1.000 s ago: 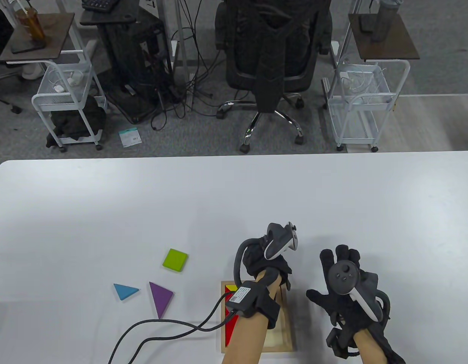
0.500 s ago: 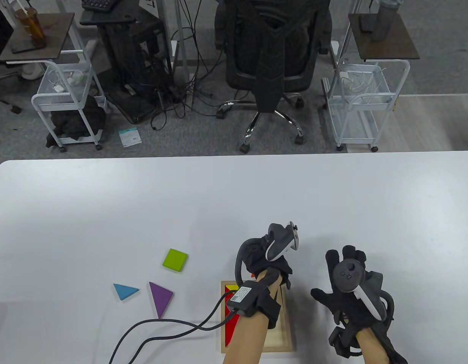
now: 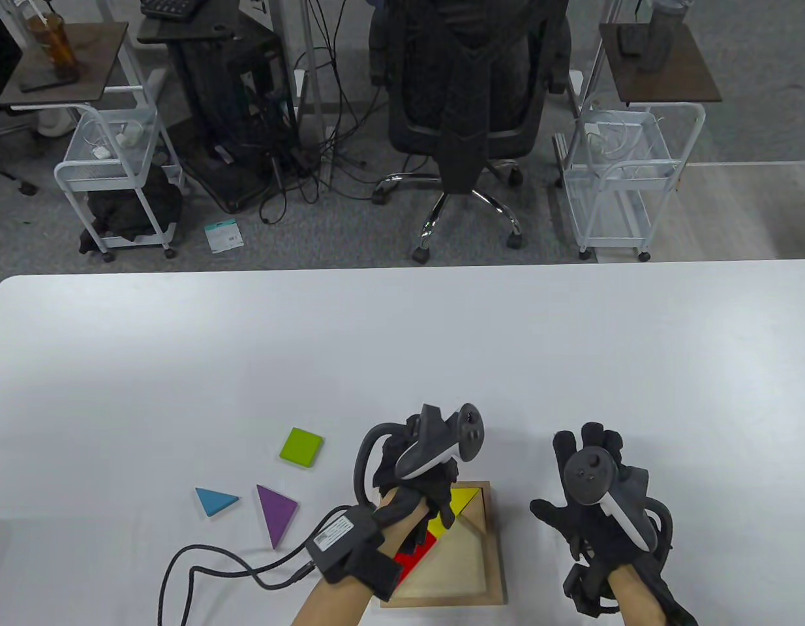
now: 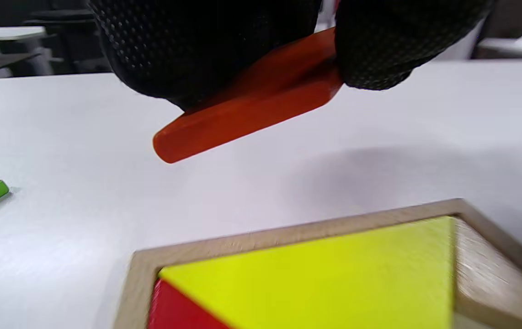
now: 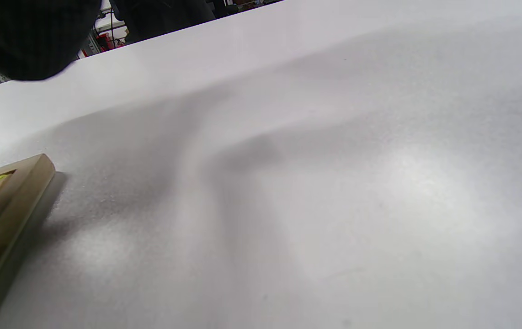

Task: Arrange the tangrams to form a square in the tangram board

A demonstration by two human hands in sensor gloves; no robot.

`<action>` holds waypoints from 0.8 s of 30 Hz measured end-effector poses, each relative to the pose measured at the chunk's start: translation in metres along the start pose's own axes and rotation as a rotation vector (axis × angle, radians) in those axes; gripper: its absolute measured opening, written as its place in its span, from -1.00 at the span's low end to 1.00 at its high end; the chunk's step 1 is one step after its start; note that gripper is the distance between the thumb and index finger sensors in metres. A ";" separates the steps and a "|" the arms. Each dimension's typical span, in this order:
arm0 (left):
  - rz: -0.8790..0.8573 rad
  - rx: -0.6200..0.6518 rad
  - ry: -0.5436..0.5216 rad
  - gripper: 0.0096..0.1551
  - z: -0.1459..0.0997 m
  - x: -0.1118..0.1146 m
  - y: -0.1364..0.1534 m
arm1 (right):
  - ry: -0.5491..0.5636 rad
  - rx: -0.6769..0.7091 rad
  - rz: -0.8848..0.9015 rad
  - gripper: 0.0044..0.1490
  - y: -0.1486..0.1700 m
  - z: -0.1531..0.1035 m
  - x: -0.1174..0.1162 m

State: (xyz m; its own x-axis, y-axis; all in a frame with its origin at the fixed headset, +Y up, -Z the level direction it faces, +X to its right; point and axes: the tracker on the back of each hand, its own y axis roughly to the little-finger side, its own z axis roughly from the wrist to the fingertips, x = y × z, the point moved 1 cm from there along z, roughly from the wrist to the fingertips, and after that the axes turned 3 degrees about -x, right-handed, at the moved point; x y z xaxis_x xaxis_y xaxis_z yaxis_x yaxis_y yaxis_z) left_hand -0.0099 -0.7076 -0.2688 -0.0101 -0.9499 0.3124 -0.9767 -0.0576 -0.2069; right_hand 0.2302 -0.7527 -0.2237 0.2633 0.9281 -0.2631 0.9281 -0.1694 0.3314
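Two grips differ: the left hand (image 3: 419, 479) has swung left off the tangram board (image 3: 490, 574), pinching an orange piece (image 4: 247, 107) seen only at its wrist, while the right hand (image 3: 595, 502) stays splayed, empty.

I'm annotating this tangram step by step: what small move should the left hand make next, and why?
Probably lower the orange piece into the bare part of the tangram board. The left hand pinches it in the air, tilted, above the table beyond the board's far edge. Only the yellow triangle and red piece lie inside, so much of the recess is unfilled.
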 end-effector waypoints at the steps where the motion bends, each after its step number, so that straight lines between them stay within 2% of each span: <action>1: -0.020 0.019 -0.034 -0.21 -0.017 0.001 0.007 | 0.007 -0.002 -0.004 0.30 0.000 -0.001 0.001; 6: 0.037 0.089 -0.166 -0.21 -0.078 0.013 0.032 | 0.028 0.003 -0.007 0.30 -0.001 -0.004 0.003; 11: -0.011 0.127 -0.244 -0.21 -0.112 0.046 0.050 | 0.039 -0.002 -0.036 0.30 -0.003 -0.005 0.004; 14: -0.020 0.128 -0.237 -0.21 -0.112 0.059 0.056 | 0.044 0.001 -0.032 0.30 -0.003 -0.005 0.004; 19: -0.024 0.137 -0.248 -0.21 -0.110 0.062 0.061 | 0.055 0.036 -0.043 0.30 -0.008 -0.008 0.002; 21: -0.048 0.152 -0.245 -0.21 -0.110 0.063 0.062 | 0.050 0.104 -0.041 0.30 -0.016 -0.014 0.002; 24: -0.149 0.209 -0.236 -0.21 -0.108 0.061 0.063 | 0.052 0.341 0.050 0.25 -0.038 -0.030 0.001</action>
State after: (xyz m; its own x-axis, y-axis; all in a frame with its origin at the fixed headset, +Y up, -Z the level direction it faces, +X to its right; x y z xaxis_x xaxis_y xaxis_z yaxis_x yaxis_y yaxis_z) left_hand -0.0957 -0.7356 -0.1624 0.2030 -0.9697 0.1357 -0.8983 -0.2395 -0.3682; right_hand 0.1874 -0.7352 -0.2093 0.3048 0.9300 -0.2052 0.9513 -0.3076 0.0187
